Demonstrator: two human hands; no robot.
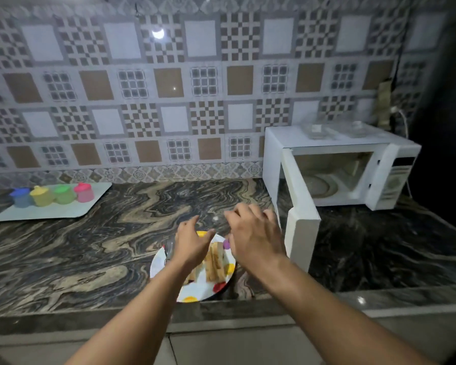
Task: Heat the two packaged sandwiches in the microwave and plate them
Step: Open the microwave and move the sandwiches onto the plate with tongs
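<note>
You are holding your left hand (191,245) and right hand (250,234) over the plate (195,292), fingers spread loosely, gripping nothing. The sandwiches (216,262) are lying on that spotted plate at the near edge of the marble counter (103,246). To the far right, the microwave (334,167) is standing with its door (299,217) swung open.

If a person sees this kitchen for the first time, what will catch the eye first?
Probably the two hands, left hand and right hand, both open above the dotted plate of sandwiches at the counter's front edge. Next, the white microwave at the right, its door swung wide open, and four coloured jars on a tray at the left.
</note>
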